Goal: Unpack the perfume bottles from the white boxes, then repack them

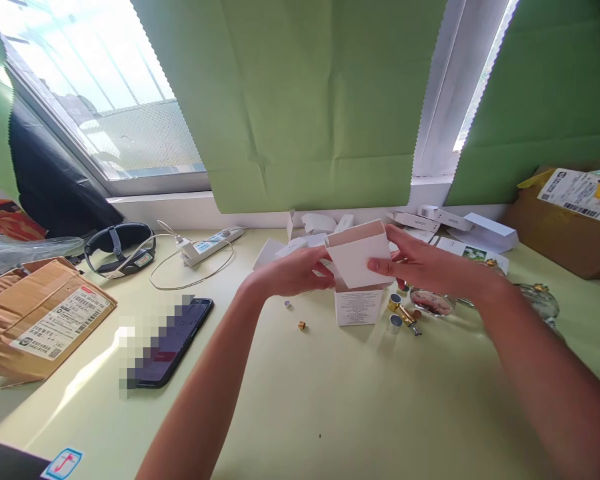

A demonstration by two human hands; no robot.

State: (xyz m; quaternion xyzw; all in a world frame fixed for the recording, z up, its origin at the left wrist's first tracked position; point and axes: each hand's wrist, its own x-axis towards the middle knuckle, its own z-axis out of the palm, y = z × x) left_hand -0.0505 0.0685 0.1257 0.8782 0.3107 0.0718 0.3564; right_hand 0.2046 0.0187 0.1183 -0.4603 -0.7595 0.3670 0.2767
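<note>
White box (359,257), pale yellow-green table (330,400), green blinds (310,100), possibly gold caps (394,302), brown parcel (35,320).

Daylight floods through a wide window (95,87) partly covered by green paper sheets (310,100), above a white sill (190,207) and a pale yellow-green table (330,400).

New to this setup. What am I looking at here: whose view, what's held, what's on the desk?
There is no machine: a person works with bare hands, filmed by one camera worn on the head, looking forward and down. The left hand and right hand together hold a small open white box above the pale desk. Under it stands a printed white box, with gold caps and a glass bottle beside it. Further left lie a phone, a cardboard parcel and a power strip. More flat white boxes sit by the window.
</note>
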